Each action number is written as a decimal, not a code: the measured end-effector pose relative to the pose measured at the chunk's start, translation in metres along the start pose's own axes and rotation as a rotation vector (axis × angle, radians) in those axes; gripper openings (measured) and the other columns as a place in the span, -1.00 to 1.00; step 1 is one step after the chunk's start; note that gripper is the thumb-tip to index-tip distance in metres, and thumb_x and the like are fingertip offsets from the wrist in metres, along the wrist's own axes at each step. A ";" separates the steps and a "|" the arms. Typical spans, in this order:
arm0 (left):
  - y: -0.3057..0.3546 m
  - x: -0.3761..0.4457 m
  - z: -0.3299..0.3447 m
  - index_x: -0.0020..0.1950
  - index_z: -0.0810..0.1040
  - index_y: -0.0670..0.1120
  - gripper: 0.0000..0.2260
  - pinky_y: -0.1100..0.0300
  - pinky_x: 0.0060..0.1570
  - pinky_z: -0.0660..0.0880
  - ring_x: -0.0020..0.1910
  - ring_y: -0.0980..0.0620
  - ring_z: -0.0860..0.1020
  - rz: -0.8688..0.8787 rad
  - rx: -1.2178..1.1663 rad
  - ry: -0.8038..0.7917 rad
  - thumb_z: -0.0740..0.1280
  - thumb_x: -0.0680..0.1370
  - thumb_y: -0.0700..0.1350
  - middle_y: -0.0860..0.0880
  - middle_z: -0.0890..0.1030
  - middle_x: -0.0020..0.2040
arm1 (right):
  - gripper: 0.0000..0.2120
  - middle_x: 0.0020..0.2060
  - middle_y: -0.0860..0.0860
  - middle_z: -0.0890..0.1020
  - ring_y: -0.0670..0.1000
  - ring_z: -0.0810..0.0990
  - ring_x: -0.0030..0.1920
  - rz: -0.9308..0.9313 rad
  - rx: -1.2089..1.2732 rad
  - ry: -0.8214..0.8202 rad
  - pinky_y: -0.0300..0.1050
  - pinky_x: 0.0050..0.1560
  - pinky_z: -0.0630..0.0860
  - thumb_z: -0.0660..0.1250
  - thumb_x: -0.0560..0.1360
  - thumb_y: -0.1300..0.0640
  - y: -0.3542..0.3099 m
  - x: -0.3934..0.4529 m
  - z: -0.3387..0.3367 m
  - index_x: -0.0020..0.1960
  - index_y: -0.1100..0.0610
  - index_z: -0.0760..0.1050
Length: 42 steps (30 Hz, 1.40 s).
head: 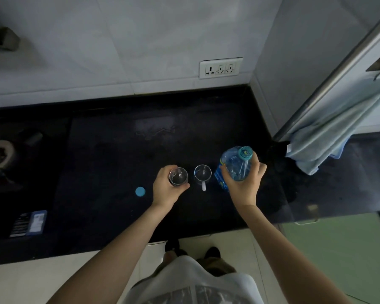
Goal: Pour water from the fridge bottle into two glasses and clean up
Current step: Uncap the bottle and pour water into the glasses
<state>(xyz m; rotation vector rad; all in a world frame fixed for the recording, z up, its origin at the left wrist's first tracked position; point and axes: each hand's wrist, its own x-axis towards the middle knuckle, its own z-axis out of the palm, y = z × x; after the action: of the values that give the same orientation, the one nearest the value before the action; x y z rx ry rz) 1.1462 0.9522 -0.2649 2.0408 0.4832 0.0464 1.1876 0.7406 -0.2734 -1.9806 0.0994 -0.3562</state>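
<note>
Stretching across the scene, the black counter is carrying everything, with a pale blue towel hanging over its right edge. The right hand is gripping the uncapped water bottle, fingers curled round its body, toward the right end of the counter near the front edge. The left hand is holding the left glass, fingers wrapped round it. The handled glass is standing between them, untouched. The blue cap is lying left of the left hand.
</note>
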 end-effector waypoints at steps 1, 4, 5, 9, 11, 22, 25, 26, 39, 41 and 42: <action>-0.002 0.000 0.001 0.01 0.49 0.12 -0.52 0.36 -0.08 0.40 -0.04 0.22 0.51 -0.005 0.007 -0.001 0.61 0.22 -0.16 0.17 0.50 -0.02 | -0.15 0.09 -0.18 0.24 -0.35 0.38 0.15 0.002 0.004 -0.001 -0.58 0.12 0.34 0.59 0.29 0.04 0.000 0.000 0.000 0.43 -0.24 0.20; -0.007 0.000 0.004 0.01 0.48 0.11 -0.52 0.38 -0.09 0.37 -0.04 0.20 0.50 -0.022 0.028 -0.005 0.61 0.22 -0.16 0.18 0.49 -0.04 | -0.15 0.11 -0.14 0.25 -0.34 0.38 0.16 0.008 0.008 -0.001 -0.57 0.11 0.36 0.57 0.29 -0.01 -0.001 -0.001 0.000 0.43 -0.25 0.19; -0.008 0.000 0.005 0.01 0.48 0.10 -0.53 0.37 -0.10 0.37 -0.04 0.19 0.50 -0.031 0.031 -0.009 0.61 0.22 -0.16 0.19 0.48 -0.05 | -0.15 0.11 -0.14 0.25 -0.34 0.38 0.17 0.006 0.009 0.000 -0.56 0.10 0.37 0.57 0.29 -0.01 -0.001 -0.001 0.000 0.43 -0.27 0.19; -0.011 0.002 0.007 -0.02 0.48 0.09 -0.54 0.29 -0.08 0.41 -0.03 0.15 0.52 -0.029 0.035 -0.014 0.61 0.22 -0.17 0.19 0.48 -0.06 | -0.18 0.12 -0.15 0.25 -0.34 0.38 0.17 -0.004 0.006 0.007 -0.47 0.12 0.39 0.52 0.28 -0.12 -0.004 -0.001 0.000 0.42 -0.30 0.19; -0.011 0.003 0.008 -0.04 0.47 0.11 -0.54 0.22 -0.03 0.47 -0.03 0.13 0.53 -0.024 0.026 -0.021 0.61 0.22 -0.18 0.16 0.49 -0.05 | -0.20 0.11 -0.17 0.24 -0.32 0.39 0.18 -0.001 0.008 0.013 -0.40 0.12 0.41 0.50 0.27 -0.16 -0.005 -0.001 0.000 0.41 -0.31 0.19; -0.014 0.010 0.013 0.23 0.40 0.02 -0.36 0.24 0.08 0.42 0.19 0.04 0.46 -0.062 0.105 -0.118 0.61 0.24 -0.07 0.00 0.41 0.20 | -0.20 0.11 -0.17 0.25 -0.34 0.39 0.17 0.013 0.015 0.014 -0.39 0.12 0.43 0.51 0.27 -0.16 -0.008 -0.001 0.000 0.40 -0.34 0.18; -0.004 0.014 0.017 0.42 0.26 0.01 -0.17 0.14 0.27 0.34 0.33 0.04 0.31 0.039 0.193 -0.125 0.58 0.26 0.08 -0.03 0.32 0.34 | -0.20 0.09 -0.22 0.24 -0.34 0.39 0.17 0.014 0.011 0.018 -0.28 0.16 0.45 0.51 0.27 -0.16 -0.009 -0.001 0.000 0.39 -0.38 0.17; 0.001 0.016 0.019 0.43 0.25 0.00 -0.18 0.17 0.27 0.32 0.35 0.04 0.29 0.101 0.218 -0.120 0.56 0.27 0.10 -0.03 0.32 0.35 | -0.20 0.09 -0.22 0.24 -0.34 0.38 0.17 0.013 0.008 0.016 -0.28 0.16 0.45 0.51 0.27 -0.16 -0.009 -0.001 0.000 0.39 -0.38 0.17; 0.026 0.031 0.060 0.33 0.39 -0.15 -0.29 0.04 0.29 0.33 0.22 -0.11 0.41 0.248 0.558 -0.208 0.51 0.32 0.17 -0.11 0.47 0.21 | -0.19 0.11 -0.14 0.25 -0.37 0.36 0.17 0.004 -0.019 0.002 -0.57 0.09 0.36 0.56 0.31 -0.04 -0.005 -0.002 -0.001 0.41 -0.29 0.19; 0.027 0.033 0.065 0.31 0.39 -0.12 -0.32 -0.02 0.37 0.25 0.22 -0.10 0.42 0.242 0.675 -0.214 0.48 0.33 0.20 -0.09 0.49 0.19 | -0.18 0.12 -0.12 0.25 -0.35 0.36 0.18 0.010 -0.029 -0.002 -0.56 0.09 0.37 0.57 0.31 -0.01 -0.004 -0.001 -0.001 0.41 -0.27 0.18; 0.027 0.033 0.066 0.30 0.40 -0.11 -0.34 -0.05 0.40 0.21 0.23 -0.10 0.42 0.234 0.711 -0.211 0.47 0.34 0.20 -0.08 0.50 0.19 | -0.18 0.12 -0.10 0.26 -0.35 0.36 0.18 0.013 -0.030 -0.004 -0.56 0.09 0.37 0.57 0.31 0.00 -0.003 -0.001 -0.001 0.41 -0.26 0.19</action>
<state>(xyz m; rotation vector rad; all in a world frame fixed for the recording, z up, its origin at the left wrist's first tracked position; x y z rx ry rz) 1.2008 0.8972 -0.2808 2.7525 0.1237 -0.2285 1.1859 0.7418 -0.2703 -2.0091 0.1151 -0.3439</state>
